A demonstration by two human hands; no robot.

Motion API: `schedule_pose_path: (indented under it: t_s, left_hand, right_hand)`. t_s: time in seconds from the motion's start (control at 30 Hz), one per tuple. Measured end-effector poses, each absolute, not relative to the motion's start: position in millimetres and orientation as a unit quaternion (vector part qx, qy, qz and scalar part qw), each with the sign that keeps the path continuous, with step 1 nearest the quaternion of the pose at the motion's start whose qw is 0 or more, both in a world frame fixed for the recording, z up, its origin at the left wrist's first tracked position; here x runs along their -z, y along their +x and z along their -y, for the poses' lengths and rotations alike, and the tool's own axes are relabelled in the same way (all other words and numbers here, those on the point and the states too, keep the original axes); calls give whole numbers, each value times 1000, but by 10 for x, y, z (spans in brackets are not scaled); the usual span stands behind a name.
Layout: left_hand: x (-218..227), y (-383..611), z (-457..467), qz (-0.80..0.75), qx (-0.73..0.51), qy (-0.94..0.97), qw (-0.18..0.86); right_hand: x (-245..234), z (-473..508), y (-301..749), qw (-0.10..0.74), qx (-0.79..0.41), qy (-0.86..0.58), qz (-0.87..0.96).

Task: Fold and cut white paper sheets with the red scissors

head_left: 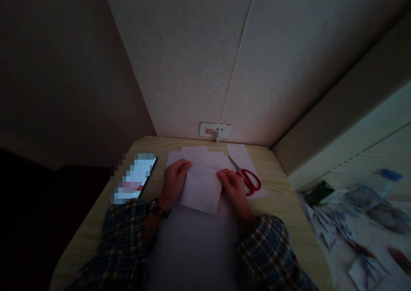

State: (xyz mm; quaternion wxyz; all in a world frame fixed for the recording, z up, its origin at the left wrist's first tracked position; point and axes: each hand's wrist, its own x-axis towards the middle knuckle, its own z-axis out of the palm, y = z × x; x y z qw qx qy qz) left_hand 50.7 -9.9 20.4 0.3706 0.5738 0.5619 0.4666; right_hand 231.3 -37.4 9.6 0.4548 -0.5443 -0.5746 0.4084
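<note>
Between my two hands is a small, roughly square piece of white paper (201,189), tilted a little. My left hand (174,180) pinches its upper left corner between thumb and fingers. At its upper right edge my right hand (233,190) grips it the same way. More white paper (194,152) lies on the table behind it, and a large white sheet (195,248) spreads below, toward me. Just right of my right hand, scissors with red handles (251,181) rest partly on another paper strip (239,151), blades pointing away to the left.
A phone with a lit, blurred-out screen (136,177) lies on the wooden table (279,222) at the left. Against the wall behind is a socket with a plug (215,131). Right of the table, plastic bags and a blue-capped bottle (390,174) are heaped.
</note>
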Motion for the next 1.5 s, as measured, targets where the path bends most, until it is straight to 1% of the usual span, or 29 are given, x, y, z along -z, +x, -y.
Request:
schedule_pose_path:
  t_s: [0.17,0.53,1.03,1.2,1.4,1.5]
  left_hand:
    - [-187,512,91,-562,-463,568,383]
    - [-212,528,124,-576,-445,595,341]
    - [-196,523,119,-575,-443,600,336]
    - [-167,522,106,-557,-455,592,364]
    - [-143,554,97,-530,-462,543,458]
    - [-163,549,105,-532,-462,529,472]
  right_hand:
    - [-55,362,2317,456,-424,-540,566]
    - [-89,365,2323,458,-409,-542,574]
    - [-88,371,2321,465,-424,-535,564]
    - [-71,371,2335,458,-414,-542,571]
    - [-63,379,2351,466,-380,-553,577]
    - [-96,390,2334,468,-385,-550,575]
